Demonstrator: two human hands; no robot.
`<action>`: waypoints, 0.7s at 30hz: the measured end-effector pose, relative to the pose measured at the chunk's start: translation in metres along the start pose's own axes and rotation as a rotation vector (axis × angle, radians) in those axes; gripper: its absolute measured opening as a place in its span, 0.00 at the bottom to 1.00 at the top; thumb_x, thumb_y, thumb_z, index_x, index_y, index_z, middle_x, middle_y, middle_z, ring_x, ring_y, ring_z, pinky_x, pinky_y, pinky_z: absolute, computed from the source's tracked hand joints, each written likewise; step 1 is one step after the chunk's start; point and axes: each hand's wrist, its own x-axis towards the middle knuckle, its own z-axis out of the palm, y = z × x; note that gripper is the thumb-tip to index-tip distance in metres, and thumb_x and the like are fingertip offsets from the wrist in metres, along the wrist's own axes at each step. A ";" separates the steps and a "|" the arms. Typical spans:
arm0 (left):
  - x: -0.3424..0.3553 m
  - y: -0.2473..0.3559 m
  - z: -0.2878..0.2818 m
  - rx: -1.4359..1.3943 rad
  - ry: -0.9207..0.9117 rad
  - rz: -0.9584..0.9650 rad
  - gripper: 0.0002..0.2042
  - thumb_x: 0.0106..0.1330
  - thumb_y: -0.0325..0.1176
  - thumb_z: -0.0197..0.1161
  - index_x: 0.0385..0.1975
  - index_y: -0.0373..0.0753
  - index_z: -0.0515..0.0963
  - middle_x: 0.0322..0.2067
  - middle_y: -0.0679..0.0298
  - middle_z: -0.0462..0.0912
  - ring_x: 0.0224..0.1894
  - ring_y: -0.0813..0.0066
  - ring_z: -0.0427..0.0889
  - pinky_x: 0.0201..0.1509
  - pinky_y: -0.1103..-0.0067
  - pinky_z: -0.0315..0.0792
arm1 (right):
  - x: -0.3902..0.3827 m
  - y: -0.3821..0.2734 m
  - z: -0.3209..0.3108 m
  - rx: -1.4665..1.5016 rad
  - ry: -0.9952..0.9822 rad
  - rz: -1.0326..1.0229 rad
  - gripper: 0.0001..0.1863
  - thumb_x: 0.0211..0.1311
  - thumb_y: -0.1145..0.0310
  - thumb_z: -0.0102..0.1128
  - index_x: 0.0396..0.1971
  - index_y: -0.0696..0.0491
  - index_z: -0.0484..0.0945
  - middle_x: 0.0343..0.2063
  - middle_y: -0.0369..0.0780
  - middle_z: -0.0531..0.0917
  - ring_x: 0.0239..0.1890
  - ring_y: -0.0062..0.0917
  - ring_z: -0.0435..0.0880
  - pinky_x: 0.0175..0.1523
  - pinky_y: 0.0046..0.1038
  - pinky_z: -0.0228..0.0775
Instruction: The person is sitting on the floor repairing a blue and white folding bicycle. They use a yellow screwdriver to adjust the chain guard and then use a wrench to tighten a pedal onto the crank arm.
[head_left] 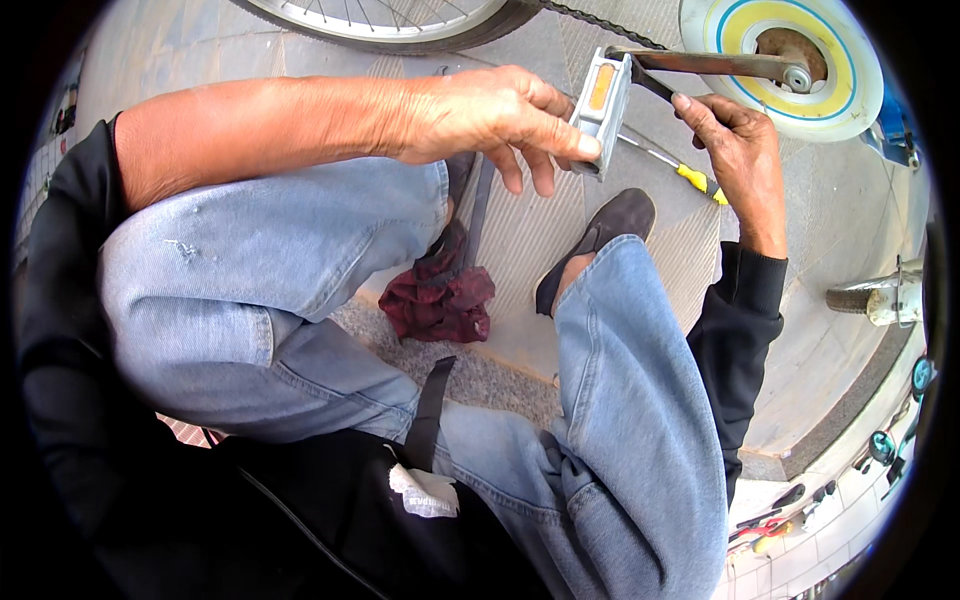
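Observation:
My left hand (500,115) grips a grey bicycle pedal (613,108) with an orange reflector, thumb and fingers around its near end. The pedal sits at the end of a worn metal crank arm (700,62). That arm runs left from the centre of a round white chain guard (727,30) with yellow and blue rings. In my right hand (738,150) is a dark, flat wrench (653,84), pinched between thumb and fingers. Its far end reaches the joint of pedal and crank; how it seats there is too small to tell.
A screwdriver (700,182) with a yellow and black handle lies on the paving below the crank. The bicycle wheel (430,38) and chain (605,22) are at the top. A dark red rag (440,303) lies between my feet. Several tools (775,525) lie at the lower right.

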 end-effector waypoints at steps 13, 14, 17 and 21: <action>0.015 -0.003 0.008 -0.398 0.089 -0.028 0.25 0.71 0.50 0.50 0.47 0.29 0.72 0.30 0.56 0.82 0.22 0.81 0.83 0.23 0.89 0.81 | 0.007 0.013 0.002 -0.068 -0.023 -0.023 0.25 0.55 0.46 0.65 0.30 0.57 0.86 0.19 0.39 0.82 0.22 0.22 0.76 0.29 0.27 0.69; 0.016 -0.001 0.008 -0.399 0.108 -0.047 0.25 0.71 0.48 0.50 0.48 0.26 0.70 0.32 0.52 0.82 0.22 0.78 0.84 0.22 0.90 0.82 | 0.006 0.014 0.002 -0.078 -0.023 -0.018 0.25 0.55 0.46 0.65 0.30 0.57 0.86 0.19 0.39 0.82 0.22 0.21 0.76 0.29 0.27 0.69; 0.010 0.001 0.008 -0.334 0.159 -0.072 0.25 0.71 0.46 0.52 0.50 0.25 0.70 0.32 0.52 0.82 0.23 0.77 0.85 0.23 0.90 0.82 | 0.003 0.007 0.003 -0.087 -0.020 -0.033 0.24 0.56 0.48 0.65 0.31 0.57 0.86 0.19 0.39 0.82 0.22 0.21 0.76 0.29 0.26 0.70; 0.013 0.003 0.005 -0.275 0.122 -0.065 0.24 0.70 0.46 0.54 0.49 0.25 0.72 0.34 0.51 0.82 0.23 0.76 0.85 0.24 0.90 0.82 | -0.001 0.001 0.003 -0.089 0.012 -0.039 0.22 0.57 0.51 0.66 0.32 0.59 0.85 0.19 0.39 0.81 0.21 0.21 0.76 0.29 0.25 0.70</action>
